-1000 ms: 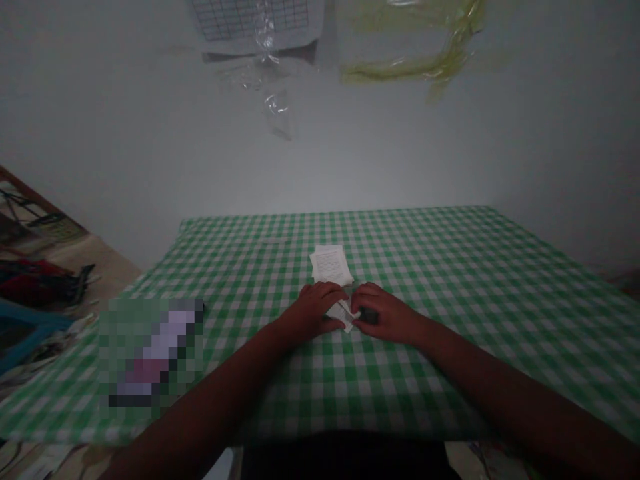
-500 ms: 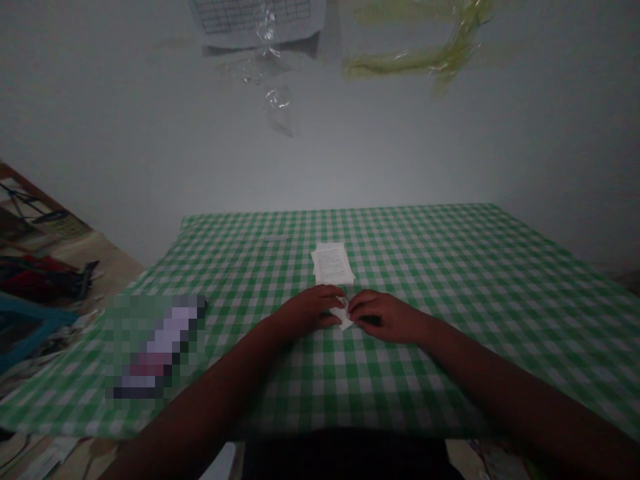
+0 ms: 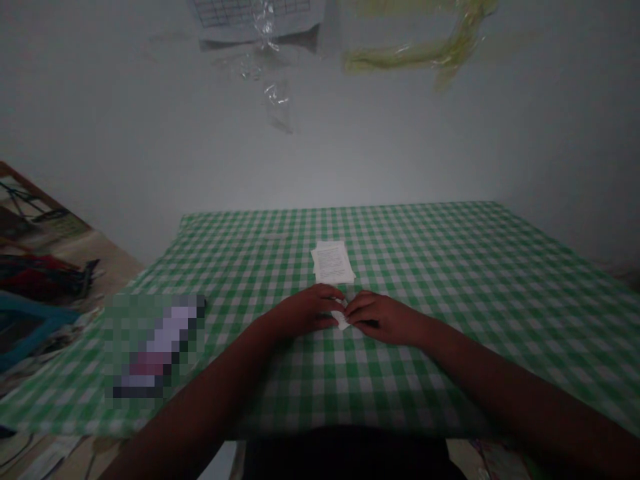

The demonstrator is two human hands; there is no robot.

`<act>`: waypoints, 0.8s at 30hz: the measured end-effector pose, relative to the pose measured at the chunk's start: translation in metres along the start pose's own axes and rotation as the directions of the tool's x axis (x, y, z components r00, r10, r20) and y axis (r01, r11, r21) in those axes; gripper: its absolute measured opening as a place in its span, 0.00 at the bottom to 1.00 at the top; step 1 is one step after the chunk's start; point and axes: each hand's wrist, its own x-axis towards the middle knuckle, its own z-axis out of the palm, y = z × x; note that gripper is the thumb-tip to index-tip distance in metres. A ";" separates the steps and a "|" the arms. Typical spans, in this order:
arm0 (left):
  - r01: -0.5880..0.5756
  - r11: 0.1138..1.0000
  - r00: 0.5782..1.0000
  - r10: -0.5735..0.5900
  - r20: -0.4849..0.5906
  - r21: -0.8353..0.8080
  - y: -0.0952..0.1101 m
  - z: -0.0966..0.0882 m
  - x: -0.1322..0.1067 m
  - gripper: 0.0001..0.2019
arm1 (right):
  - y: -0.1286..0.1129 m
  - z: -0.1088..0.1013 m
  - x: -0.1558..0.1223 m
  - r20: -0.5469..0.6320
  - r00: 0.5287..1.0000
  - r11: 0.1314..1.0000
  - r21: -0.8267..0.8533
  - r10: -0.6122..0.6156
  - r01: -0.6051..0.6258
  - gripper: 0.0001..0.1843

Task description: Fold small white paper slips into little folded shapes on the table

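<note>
A small piece of white paper (image 3: 341, 321) lies at the middle of the table between my two hands, with its surface partly hidden under the fingers. My left hand (image 3: 313, 310) grips its left side, fingers curled over the top and thumb below. From the right, my right hand (image 3: 377, 316) pinches the paper's other side with its fingers bunched together. Just beyond the hands rests a small stack of printed sheets (image 3: 333, 263), slightly fanned, which neither hand touches.
A green and white checked cloth (image 3: 425, 253) covers the table, which meets a pale wall (image 3: 400, 147). On the left lies a pixelated, long object (image 3: 163, 347). Items clutter the floor beyond the left edge, among them a blue frame (image 3: 30, 327).
My right hand has shifted slightly left over the small paper, covering more of it. My left hand stays almost where it was, and the stack of sheets has not moved.
</note>
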 end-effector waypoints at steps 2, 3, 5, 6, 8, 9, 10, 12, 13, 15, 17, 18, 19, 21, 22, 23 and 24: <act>-0.006 1.000 1.000 0.006 -0.006 -0.005 0.000 0.000 0.000 0.13 | 0.001 0.002 0.000 -0.016 1.000 1.000 0.002 -0.009 0.009 0.12; -0.009 1.000 1.000 0.009 -0.006 -0.007 -0.001 0.001 0.000 0.12 | 0.001 0.002 0.000 -0.023 1.000 1.000 0.002 -0.011 0.011 0.11; -0.012 1.000 1.000 0.012 -0.012 -0.011 -0.001 0.001 0.000 0.13 | 0.001 0.004 0.001 -0.034 0.999 1.000 -0.003 -0.013 0.013 0.11; -0.010 1.000 1.000 0.010 -0.016 -0.014 -0.001 0.001 -0.001 0.13 | 0.000 0.004 0.002 -0.036 0.999 1.000 -0.007 -0.012 0.012 0.11; -0.003 1.000 1.000 0.002 -0.025 -0.022 -0.001 0.002 -0.001 0.13 | 0.000 0.006 0.003 -0.032 0.999 1.000 -0.020 -0.006 0.006 0.10; 0.001 1.000 1.000 -0.002 -0.027 -0.026 -0.001 0.002 -0.001 0.13 | 0.001 0.006 0.003 -0.033 0.999 1.000 -0.027 -0.006 0.005 0.10; 0.006 1.000 1.000 -0.006 -0.027 -0.030 -0.002 0.002 -0.001 0.12 | 0.001 0.007 0.003 -0.034 0.999 0.999 -0.033 -0.008 0.007 0.10; 0.006 0.999 1.000 -0.007 -0.028 -0.043 -0.002 0.002 -0.001 0.11 | 0.003 0.009 0.002 -0.039 0.999 0.999 -0.043 -0.015 0.014 0.10; 0.005 0.999 1.000 -0.006 -0.027 -0.051 -0.002 0.002 -0.001 0.11 | 0.003 0.010 0.002 -0.042 0.999 0.999 -0.047 -0.018 0.016 0.10; 0.008 0.998 1.000 -0.010 -0.026 -0.067 -0.002 0.002 -0.001 0.12 | 0.004 0.011 0.002 -0.046 0.999 0.999 -0.051 -0.020 0.018 0.10; 0.013 0.997 0.999 -0.016 -0.030 -0.074 -0.002 0.002 -0.002 0.13 | 0.004 0.011 0.001 -0.046 0.999 0.999 -0.047 -0.022 0.020 0.10; 0.015 0.997 0.999 -0.018 -0.031 -0.072 -0.001 0.002 -0.002 0.13 | 0.004 0.011 0.002 -0.043 0.999 0.999 -0.044 -0.023 0.021 0.10; 0.015 0.998 0.999 -0.017 -0.032 -0.068 -0.001 0.002 -0.002 0.13 | 0.003 0.011 0.002 -0.039 0.999 0.999 -0.042 -0.023 0.022 0.10; 0.005 0.998 1.000 -0.006 -0.028 -0.055 -0.001 0.001 -0.002 0.13 | 0.003 0.010 0.002 -0.031 0.999 0.999 -0.041 -0.019 0.017 0.10; -0.001 0.999 1.000 -0.001 -0.025 -0.049 -0.001 0.001 -0.002 0.13 | 0.002 0.009 0.002 -0.029 0.999 0.999 -0.040 -0.016 0.015 0.10; -0.003 0.999 1.000 0.002 -0.022 -0.045 0.000 0.001 -0.002 0.13 | 0.002 0.009 0.002 -0.030 0.999 0.999 -0.037 -0.014 0.013 0.10; -0.004 0.999 1.000 0.003 -0.020 -0.040 0.001 0.000 -0.002 0.13 | 0.002 0.008 0.002 -0.031 0.999 0.999 -0.032 -0.012 0.011 0.10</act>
